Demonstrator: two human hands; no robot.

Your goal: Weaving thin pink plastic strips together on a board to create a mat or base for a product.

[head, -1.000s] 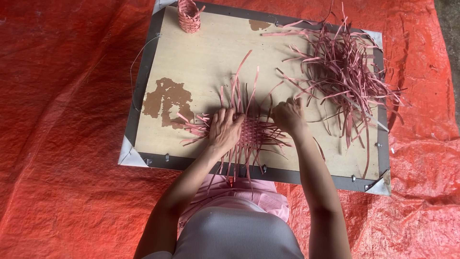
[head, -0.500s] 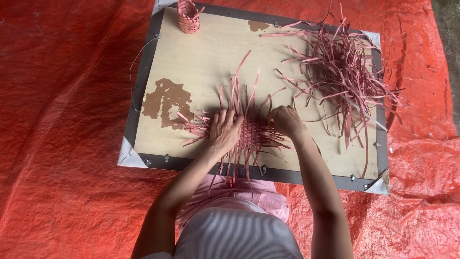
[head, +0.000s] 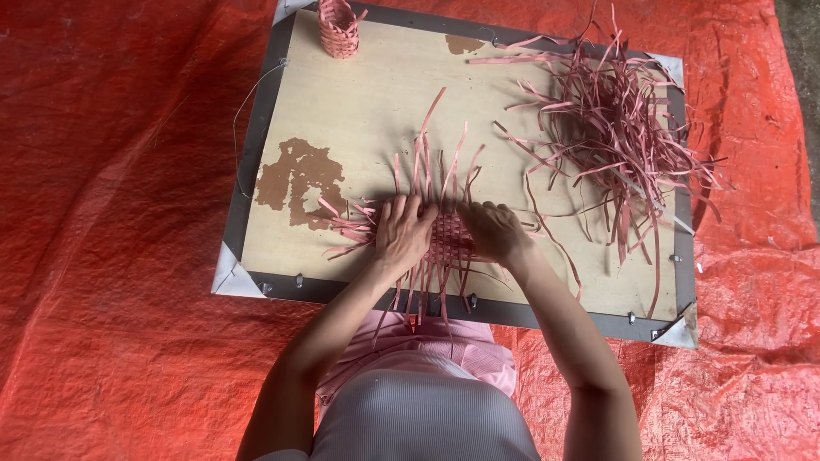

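Head view, looking straight down. Far left: red tarp [head: 111, 213] covers the ground on every side of the work surface. On it lies a flat wooden board [head: 376, 111] with a dark frame and pale corner pieces; a brown patch [head: 295, 175] of worn surface sits on its left half. Near the board's top left edge stands a small woven pink basket [head: 339, 28], upright, well apart from the hands. Centre, near the board's lower edge: a partly woven pink mat [head: 448, 239] of flat strips, loose ends fanning out up, left and down over the frame. Left hand [head: 403, 232] lies palm down on the mat's left part, fingers spread slightly and pressed flat on the strips; no closed grasp visible. Right hand [head: 495, 232] rests on the mat's right part, fingers curled toward the weave, fingertips touching strips; whether it pinches a single strip cannot be told. The two hands sit just beside each other with the woven centre between them. Right: a loose pile of pink strips [head: 615, 137] on the board's upper right area, apart from the mat, some ends trailing over the frame.
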